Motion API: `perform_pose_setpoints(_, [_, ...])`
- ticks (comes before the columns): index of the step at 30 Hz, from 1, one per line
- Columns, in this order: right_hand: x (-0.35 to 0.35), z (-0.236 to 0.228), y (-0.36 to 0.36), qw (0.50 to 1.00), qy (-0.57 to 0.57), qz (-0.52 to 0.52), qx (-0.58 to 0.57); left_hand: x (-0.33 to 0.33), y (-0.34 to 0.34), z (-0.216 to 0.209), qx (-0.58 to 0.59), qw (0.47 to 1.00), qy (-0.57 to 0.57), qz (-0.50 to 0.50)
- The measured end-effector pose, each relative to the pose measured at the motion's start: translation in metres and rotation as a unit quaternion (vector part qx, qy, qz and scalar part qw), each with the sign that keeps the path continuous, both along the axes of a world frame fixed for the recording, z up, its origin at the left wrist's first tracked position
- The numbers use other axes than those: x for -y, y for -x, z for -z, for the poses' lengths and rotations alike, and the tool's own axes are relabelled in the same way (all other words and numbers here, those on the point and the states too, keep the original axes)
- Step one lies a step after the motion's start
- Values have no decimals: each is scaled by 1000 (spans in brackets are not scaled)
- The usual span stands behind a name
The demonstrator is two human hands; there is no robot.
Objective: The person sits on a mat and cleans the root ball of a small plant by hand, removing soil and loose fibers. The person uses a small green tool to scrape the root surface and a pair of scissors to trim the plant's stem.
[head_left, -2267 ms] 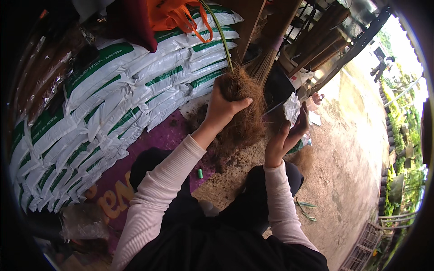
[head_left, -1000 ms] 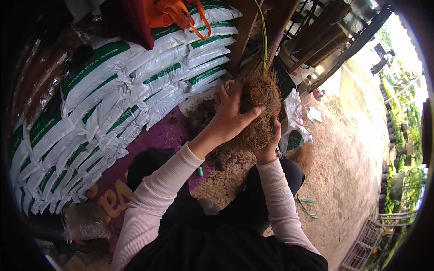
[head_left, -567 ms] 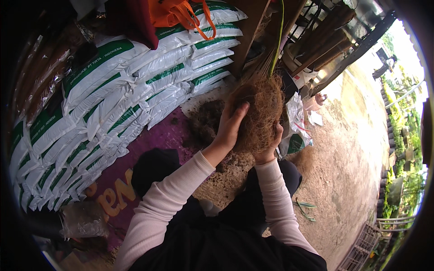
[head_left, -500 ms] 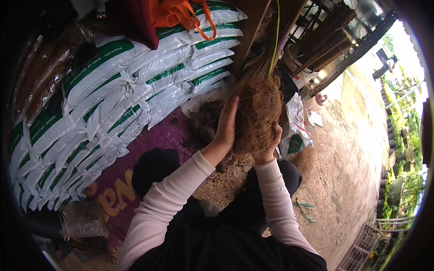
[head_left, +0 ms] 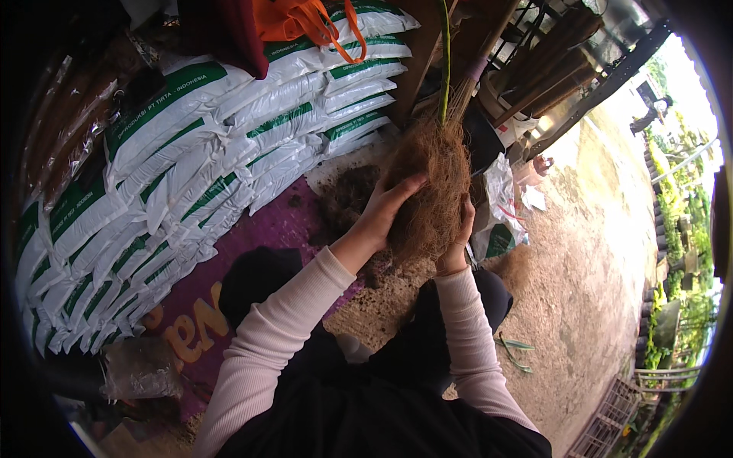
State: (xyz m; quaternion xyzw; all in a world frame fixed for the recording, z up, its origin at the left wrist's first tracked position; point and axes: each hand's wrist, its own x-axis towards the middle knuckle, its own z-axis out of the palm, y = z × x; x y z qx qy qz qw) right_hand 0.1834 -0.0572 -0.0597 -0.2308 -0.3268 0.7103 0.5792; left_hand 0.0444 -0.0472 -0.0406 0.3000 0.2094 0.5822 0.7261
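A shaggy ball of brown coconut fibre (head_left: 437, 198) is held up in front of my knees between both hands. My left hand (head_left: 376, 217) grips its left side, the thumb lying across the near face and the other fingers hidden behind the fibre. Against its lower right side presses my right hand (head_left: 458, 240), its fingers partly hidden by the fibre. A long green stem (head_left: 445, 65) rises out of the ball's top. Dark loose soil or fibre (head_left: 351, 197) lies on the ground just left of my left hand.
White and green sacks (head_left: 179, 160) are stacked at the left, with an orange bag (head_left: 305, 23) on top. A purple printed sheet (head_left: 259, 229) covers ground beside them. A crumpled white plastic bag (head_left: 498, 202) and cut green leaves (head_left: 516, 347) lie at the right. Wooden pieces (head_left: 550, 69) stand behind.
The fibre ball has turned and shifted slightly left, with its stem more upright. My left thumb has come over onto the ball's near face.
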Motion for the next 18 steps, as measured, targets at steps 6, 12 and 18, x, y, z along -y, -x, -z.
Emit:
perform_pose_setpoints(6, [-11,-7,-1,946,-121,152,261,-1,7,-14,-85,991,-9,-101])
perform_pose_setpoints(12, [-4,5,-2,992,-70,-8,109,-4,-1,-4,-352,904,-118,-213])
perform_pose_setpoints(18, [-3,2,7,967,-86,120,208,7,-2,-10,-250,953,-125,-117])
